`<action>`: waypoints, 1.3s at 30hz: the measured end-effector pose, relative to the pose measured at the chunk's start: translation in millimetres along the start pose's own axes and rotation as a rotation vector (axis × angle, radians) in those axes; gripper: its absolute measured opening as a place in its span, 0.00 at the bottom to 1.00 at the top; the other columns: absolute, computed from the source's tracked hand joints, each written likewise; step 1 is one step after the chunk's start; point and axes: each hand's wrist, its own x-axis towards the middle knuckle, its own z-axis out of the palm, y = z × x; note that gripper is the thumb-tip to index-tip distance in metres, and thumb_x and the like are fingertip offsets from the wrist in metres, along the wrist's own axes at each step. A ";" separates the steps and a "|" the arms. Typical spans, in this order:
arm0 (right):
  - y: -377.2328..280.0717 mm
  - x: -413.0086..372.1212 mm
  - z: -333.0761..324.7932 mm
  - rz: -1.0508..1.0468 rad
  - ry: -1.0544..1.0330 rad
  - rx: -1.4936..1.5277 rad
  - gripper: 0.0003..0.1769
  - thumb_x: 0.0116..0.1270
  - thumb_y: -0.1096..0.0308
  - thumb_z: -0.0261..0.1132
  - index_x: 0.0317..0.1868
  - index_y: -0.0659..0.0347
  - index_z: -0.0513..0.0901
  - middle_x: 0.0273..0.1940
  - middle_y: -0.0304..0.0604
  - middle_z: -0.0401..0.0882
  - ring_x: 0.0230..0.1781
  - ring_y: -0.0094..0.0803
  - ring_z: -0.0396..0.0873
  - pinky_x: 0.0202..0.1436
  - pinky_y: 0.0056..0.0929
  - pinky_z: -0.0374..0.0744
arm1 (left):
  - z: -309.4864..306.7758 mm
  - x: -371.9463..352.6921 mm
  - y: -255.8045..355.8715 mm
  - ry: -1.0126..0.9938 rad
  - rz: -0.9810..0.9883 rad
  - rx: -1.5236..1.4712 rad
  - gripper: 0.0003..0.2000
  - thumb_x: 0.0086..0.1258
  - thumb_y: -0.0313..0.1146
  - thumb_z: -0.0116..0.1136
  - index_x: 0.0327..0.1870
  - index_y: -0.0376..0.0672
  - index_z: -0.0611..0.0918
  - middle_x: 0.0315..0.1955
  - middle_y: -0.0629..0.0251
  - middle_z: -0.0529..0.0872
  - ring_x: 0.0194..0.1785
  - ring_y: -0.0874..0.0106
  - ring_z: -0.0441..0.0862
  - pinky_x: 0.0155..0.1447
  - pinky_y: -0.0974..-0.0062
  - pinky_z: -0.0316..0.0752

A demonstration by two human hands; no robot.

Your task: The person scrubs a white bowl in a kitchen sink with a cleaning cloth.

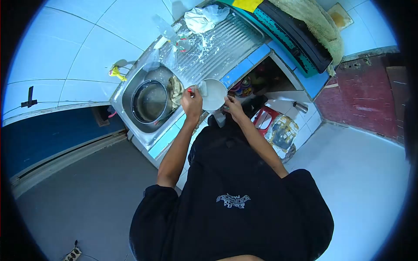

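A white round bowl (pixel 214 96) is held out in front of my body, beside the sink edge. My right hand (pixel 234 108) has its fingers closed on the bowl's right rim. At the bowl's left side, my left hand (pixel 192 103) is closed around a pale translucent piece (pixel 203 88) that overlaps the bowl's inside. A small red bit (pixel 190 90) shows at the left fingers; I cannot tell what the piece is. Just left of that hand, a beige cloth (pixel 176 90) hangs over the sink's divider.
The steel sink (pixel 123 114) holds a dark round basin (pixel 150 102) of cloudy water. White residue and a crumpled white plastic bag (pixel 204 18) lie on the ribbed drainboard (pixel 217 52). A yellow tap (pixel 116 74) is on the wall. A teal and black appliance (pixel 291 39) stands at the counter's right.
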 end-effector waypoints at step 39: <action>3.9 7.4 -3.2 0.002 0.032 0.030 0.33 0.67 0.54 0.63 0.66 0.62 0.65 0.55 0.46 0.72 0.49 0.33 0.77 0.42 0.33 0.83 | -38.8 41.3 -1.1 -0.903 0.148 -0.033 0.08 0.66 0.31 0.60 0.42 0.37 0.84 0.34 0.58 0.86 0.39 0.71 0.84 0.45 0.72 0.80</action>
